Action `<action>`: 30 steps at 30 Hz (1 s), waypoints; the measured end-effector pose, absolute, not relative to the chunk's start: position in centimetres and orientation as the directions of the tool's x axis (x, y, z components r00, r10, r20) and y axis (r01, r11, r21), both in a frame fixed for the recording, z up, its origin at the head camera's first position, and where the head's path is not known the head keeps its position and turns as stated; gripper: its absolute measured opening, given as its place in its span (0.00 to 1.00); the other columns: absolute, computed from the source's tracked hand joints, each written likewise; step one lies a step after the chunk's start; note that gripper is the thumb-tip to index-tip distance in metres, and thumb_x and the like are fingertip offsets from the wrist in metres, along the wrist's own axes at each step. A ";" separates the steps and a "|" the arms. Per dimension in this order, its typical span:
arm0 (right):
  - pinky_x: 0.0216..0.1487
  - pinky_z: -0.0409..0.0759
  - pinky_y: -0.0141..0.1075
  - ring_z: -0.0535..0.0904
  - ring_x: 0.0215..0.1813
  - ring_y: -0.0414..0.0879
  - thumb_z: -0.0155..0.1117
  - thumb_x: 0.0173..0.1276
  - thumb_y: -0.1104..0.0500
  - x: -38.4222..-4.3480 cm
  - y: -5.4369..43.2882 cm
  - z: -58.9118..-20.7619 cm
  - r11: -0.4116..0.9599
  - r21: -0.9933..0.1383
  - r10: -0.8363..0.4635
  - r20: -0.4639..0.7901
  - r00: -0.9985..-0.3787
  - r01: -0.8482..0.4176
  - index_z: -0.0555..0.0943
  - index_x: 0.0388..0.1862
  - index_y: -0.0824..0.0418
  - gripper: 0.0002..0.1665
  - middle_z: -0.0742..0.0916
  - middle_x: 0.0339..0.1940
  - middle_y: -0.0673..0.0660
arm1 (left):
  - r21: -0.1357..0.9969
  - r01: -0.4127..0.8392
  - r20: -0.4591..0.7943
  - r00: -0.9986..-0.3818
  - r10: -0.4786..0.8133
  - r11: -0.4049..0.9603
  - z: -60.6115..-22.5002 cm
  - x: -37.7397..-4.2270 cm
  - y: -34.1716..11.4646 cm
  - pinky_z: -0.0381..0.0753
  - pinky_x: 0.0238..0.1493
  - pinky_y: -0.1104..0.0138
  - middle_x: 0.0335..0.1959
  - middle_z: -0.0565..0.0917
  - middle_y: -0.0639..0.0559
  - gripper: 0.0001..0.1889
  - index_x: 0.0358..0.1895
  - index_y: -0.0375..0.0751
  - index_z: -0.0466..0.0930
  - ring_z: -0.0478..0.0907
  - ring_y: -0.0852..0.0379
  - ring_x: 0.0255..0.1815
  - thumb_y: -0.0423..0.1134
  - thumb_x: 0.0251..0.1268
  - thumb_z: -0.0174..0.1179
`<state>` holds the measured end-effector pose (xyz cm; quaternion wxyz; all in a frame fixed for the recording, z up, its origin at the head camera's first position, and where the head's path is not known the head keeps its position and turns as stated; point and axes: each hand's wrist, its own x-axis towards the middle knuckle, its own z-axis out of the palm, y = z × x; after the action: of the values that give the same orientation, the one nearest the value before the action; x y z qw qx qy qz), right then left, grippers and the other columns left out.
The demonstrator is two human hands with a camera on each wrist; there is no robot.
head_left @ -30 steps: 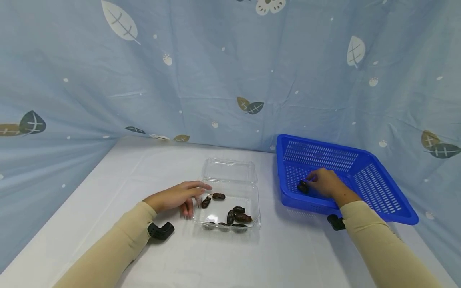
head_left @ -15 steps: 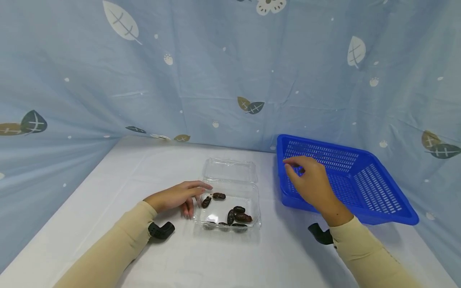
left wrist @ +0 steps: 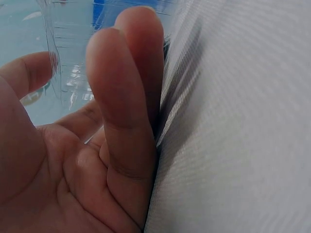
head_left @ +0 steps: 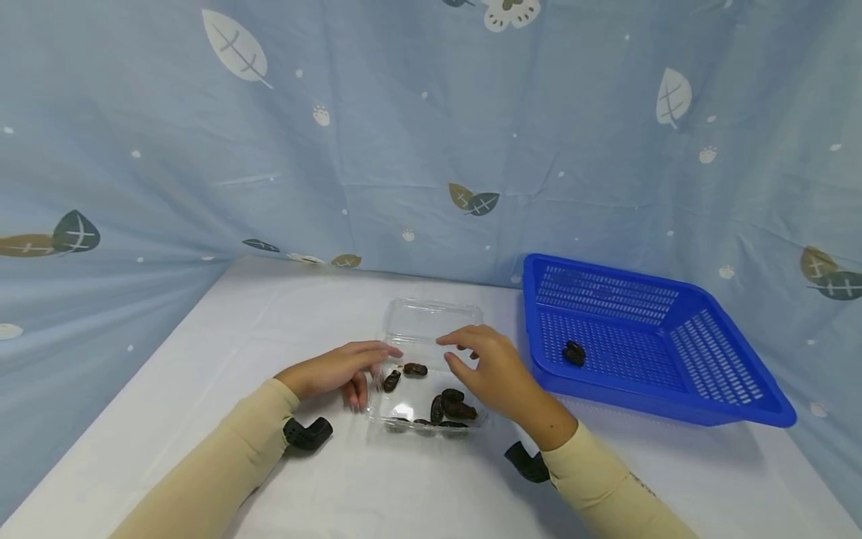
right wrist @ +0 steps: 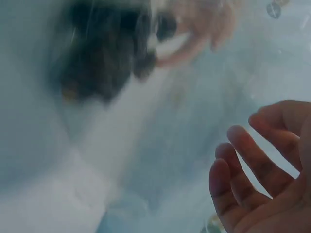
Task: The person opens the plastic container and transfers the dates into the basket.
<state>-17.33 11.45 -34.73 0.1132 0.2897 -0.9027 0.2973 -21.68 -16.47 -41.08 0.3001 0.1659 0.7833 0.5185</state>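
A clear plastic clamshell box [head_left: 431, 389] stands on the white-covered table with its lid folded back. Inside it lie several dark brown dates [head_left: 415, 370], some bunched at the near right and others along the near wall. My left hand [head_left: 337, 372] rests at the box's left side, index fingertip at the rim and lower fingers down by the tablecloth. Over the right half of the box hovers my right hand [head_left: 494, 373], thumb and fingers apart with nothing between them. The right wrist view shows the relaxed, bare fingers [right wrist: 262, 167] of that hand.
A blue plastic basket [head_left: 646, 397] with slotted walls stands at the right, holding a small cluster of dates [head_left: 574, 353] near its left end. Behind the table hangs a blue leaf-print curtain [head_left: 377, 150]. Black wrist pieces [head_left: 308, 433] sit by both sleeves.
My right hand has left the dates in the blue basket and swung left to above the clear box. The left hand stays at the box's side; the head view has shifted slightly.
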 end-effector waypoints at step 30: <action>0.47 0.81 0.33 0.83 0.44 0.44 0.65 0.68 0.67 -19.3 5.9 -39.0 0.563 -0.566 -0.665 0.123 -0.737 -0.603 0.86 0.53 0.61 0.15 0.89 0.50 0.53 | 0.916 -0.042 -0.288 -0.761 0.582 0.399 -41.3 -21.8 -16.7 0.84 0.25 0.62 0.42 0.79 0.43 0.27 0.71 0.56 0.68 0.84 0.53 0.22 0.63 0.80 0.37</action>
<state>-19.27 5.89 -38.99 -0.0520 0.3591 -0.8825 0.2993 -21.83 -16.72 -41.26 0.2997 0.1729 0.7809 0.5201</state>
